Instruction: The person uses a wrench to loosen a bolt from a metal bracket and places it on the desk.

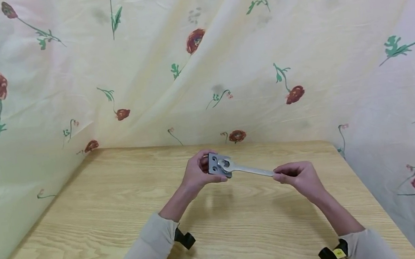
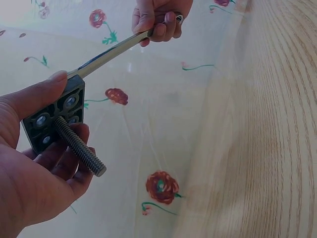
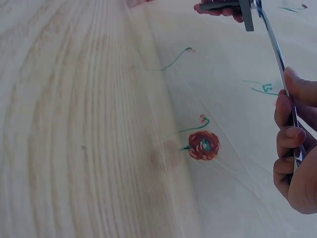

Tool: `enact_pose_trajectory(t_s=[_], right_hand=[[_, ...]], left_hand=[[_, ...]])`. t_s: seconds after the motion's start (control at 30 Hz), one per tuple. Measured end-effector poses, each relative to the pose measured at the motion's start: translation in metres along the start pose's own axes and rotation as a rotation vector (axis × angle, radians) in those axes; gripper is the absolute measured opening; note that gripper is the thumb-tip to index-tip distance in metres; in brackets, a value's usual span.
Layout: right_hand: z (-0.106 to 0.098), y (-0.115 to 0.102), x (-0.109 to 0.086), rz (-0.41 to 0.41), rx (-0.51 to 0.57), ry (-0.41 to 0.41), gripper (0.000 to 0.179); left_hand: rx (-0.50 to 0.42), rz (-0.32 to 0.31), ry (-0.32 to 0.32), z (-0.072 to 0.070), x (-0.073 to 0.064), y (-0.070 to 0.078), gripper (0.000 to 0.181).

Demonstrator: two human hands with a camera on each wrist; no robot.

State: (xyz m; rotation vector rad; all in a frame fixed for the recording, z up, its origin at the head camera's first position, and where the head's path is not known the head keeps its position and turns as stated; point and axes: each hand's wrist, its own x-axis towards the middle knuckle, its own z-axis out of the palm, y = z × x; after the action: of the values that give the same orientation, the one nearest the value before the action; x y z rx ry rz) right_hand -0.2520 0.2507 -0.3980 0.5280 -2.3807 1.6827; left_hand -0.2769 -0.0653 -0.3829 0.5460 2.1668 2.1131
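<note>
Held up above the table, a square grey metal plate (image 1: pixel 211 164) with holes near its corners sits in my left hand (image 1: pixel 195 173), gripped at its edges between thumb and fingers. A threaded bolt (image 2: pixel 81 148) passes through the plate's middle, its shank sticking out on the palm side in the left wrist view. On the other face, the end of a silver wrench (image 1: pixel 251 170) lies around the bolt's head. My right hand (image 1: pixel 302 177) pinches the wrench's far end, and in the right wrist view its fingers (image 3: pixel 292 133) curl about the handle.
Beneath both hands is a wood-grain table (image 1: pixel 86 222). A pale cloth (image 1: pixel 156 88) printed with red flowers hangs behind it and along both sides. Each wrist carries a black strap-on camera, such as the left wrist camera (image 1: pixel 185 238).
</note>
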Motion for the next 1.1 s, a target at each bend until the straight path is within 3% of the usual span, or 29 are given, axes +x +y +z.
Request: enact_pose_trajectory(t_s=[1.1], right_hand=[[0.026,-0.019,-0.015,0.22,-0.049,0.105,0.029]], left_hand=[[-0.028,0.006,0.056,0.001,0.001,-0.001,0.067]])
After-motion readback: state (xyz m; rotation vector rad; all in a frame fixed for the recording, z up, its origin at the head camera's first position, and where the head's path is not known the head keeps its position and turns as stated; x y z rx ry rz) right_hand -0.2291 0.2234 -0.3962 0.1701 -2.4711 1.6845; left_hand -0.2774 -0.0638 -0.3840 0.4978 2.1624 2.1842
